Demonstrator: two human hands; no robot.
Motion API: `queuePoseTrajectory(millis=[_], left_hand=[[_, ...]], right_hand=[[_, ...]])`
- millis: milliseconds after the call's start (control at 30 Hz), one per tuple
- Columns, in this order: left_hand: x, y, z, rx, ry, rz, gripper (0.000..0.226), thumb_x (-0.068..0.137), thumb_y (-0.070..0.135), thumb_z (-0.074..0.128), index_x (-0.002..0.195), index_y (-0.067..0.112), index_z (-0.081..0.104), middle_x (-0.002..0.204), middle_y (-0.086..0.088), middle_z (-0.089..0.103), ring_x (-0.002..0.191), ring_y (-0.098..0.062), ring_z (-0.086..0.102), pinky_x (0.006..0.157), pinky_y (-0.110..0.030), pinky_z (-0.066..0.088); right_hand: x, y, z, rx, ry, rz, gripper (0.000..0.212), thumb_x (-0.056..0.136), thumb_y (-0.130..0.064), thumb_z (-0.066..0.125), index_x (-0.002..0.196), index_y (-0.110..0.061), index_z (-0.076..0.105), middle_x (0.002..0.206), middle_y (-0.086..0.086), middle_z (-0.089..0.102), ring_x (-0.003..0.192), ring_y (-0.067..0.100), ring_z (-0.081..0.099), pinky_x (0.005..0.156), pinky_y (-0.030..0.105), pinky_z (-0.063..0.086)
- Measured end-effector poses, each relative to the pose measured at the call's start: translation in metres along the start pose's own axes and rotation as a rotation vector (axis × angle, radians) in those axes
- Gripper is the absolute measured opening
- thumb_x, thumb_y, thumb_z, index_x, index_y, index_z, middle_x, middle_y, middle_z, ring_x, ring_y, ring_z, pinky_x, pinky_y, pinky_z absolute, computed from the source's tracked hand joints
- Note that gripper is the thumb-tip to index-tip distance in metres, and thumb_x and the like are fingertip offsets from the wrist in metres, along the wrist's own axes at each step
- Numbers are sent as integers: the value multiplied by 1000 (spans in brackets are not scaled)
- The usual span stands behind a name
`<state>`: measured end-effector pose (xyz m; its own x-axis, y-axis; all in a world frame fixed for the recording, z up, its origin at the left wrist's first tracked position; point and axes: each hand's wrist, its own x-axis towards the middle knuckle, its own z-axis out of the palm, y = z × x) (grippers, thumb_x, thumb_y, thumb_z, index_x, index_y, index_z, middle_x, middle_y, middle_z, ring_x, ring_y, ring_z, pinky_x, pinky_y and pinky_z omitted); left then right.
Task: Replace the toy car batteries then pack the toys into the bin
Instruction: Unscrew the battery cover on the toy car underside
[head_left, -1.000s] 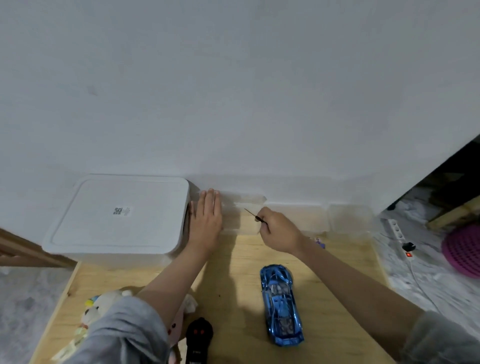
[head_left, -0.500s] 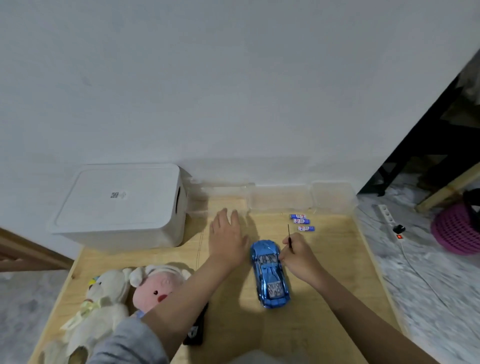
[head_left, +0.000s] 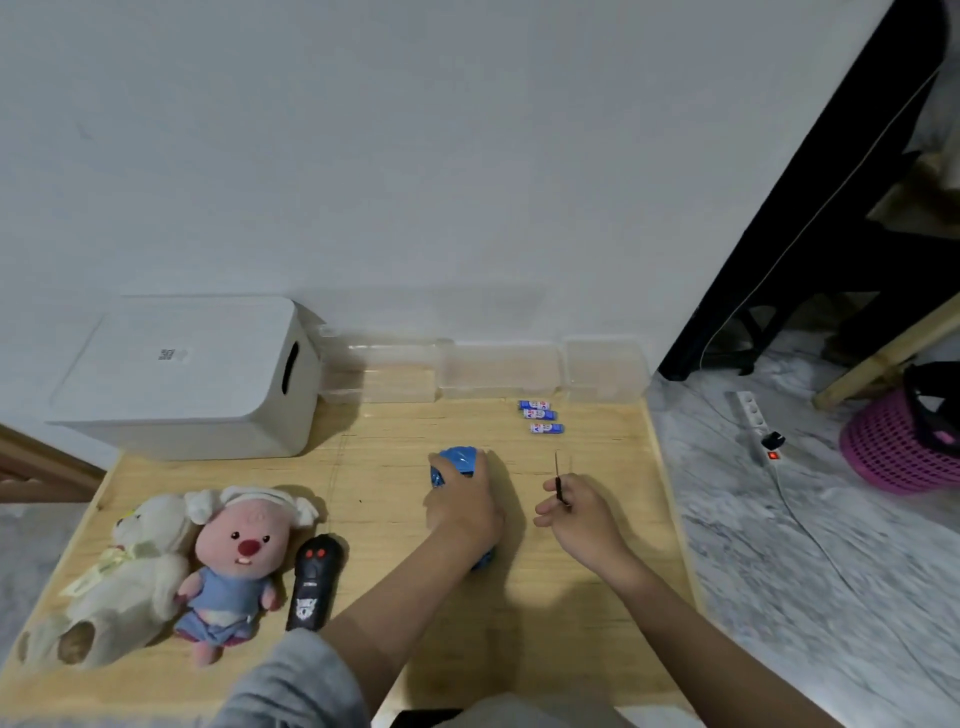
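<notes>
Honestly, with the left hand (head_left: 465, 506) gripping the blue toy car (head_left: 457, 462) at centre frame and the right hand (head_left: 576, 514) pinching a small screwdriver (head_left: 558, 475), I'd worry the tip slips.

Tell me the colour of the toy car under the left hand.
Shiny blue toy car; the head view shows it under the left hand.

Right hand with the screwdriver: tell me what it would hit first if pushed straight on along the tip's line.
Probably the batteries: the right hand points the screwdriver away from the person, over bare table, though height is unclear.
</notes>
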<state>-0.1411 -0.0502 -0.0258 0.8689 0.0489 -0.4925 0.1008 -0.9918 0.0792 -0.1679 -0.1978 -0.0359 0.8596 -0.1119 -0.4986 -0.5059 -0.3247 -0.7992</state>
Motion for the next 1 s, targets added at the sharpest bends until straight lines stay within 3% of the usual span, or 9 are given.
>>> queuePoseTrajectory(millis=[133,267,400,500,600,667,767,900,1000], left_hand=[[-4,6,1,-9,33,-20,80,91,28,52,150,36,-2,151,-32,-9,95,-39,60,75,-35,50],[-15,3,-8,-249,107,68,75,90,31,53,147,44,6,155,-22,-11,96,-40,59,73,-36,50],[-29,1,-20,-558,184,274,75,91,30,57,148,43,10,157,-15,-7,125,-34,48,90,-34,48],[-35,2,-25,-795,190,373,75,91,30,59,143,54,11,156,-10,1,144,-28,17,106,-36,35],[-40,3,-30,-901,217,445,76,91,29,59,140,60,10,155,-7,14,146,-22,6,115,-43,23],[-44,3,-33,-935,251,481,74,92,27,57,141,57,10,156,3,16,146,-18,6,117,-45,19],[-49,1,-36,-970,282,502,72,93,25,53,142,55,11,154,18,17,146,-12,9,117,-47,20],[-52,2,-43,-1010,260,464,65,93,30,48,139,61,14,155,15,20,146,-10,11,117,-48,23],[-50,4,-50,-993,258,471,59,98,25,45,142,55,19,149,13,32,138,-1,28,111,-29,32]], right_hand=[[-7,8,-13,-12,-23,3,22,84,0,49,92,-20,53,81,8,65,86,30,67,82,43,53],[-9,9,-19,13,-28,-6,22,87,2,49,101,-14,53,84,8,66,86,28,67,73,30,52],[-6,-4,-20,197,-25,-10,19,95,-1,40,103,-9,54,82,7,65,72,19,65,57,19,52],[1,-17,-17,262,-50,18,19,99,-11,44,95,-14,62,93,11,69,82,24,66,72,35,55],[3,-31,-14,297,-94,47,20,97,-15,48,88,-19,66,98,12,70,88,29,67,78,39,56],[5,-39,-13,321,-120,53,21,97,-13,48,88,-17,66,95,14,70,82,28,66,73,36,51],[7,-48,-13,351,-140,36,19,97,-11,47,93,-14,66,99,15,70,88,30,66,80,41,51],[8,-59,-13,396,-119,21,19,98,-11,46,101,-11,65,101,13,69,88,28,67,75,38,54],[10,-66,-12,443,-64,-15,19,98,-10,45,100,-11,64,96,11,69,80,23,67,65,31,52]])
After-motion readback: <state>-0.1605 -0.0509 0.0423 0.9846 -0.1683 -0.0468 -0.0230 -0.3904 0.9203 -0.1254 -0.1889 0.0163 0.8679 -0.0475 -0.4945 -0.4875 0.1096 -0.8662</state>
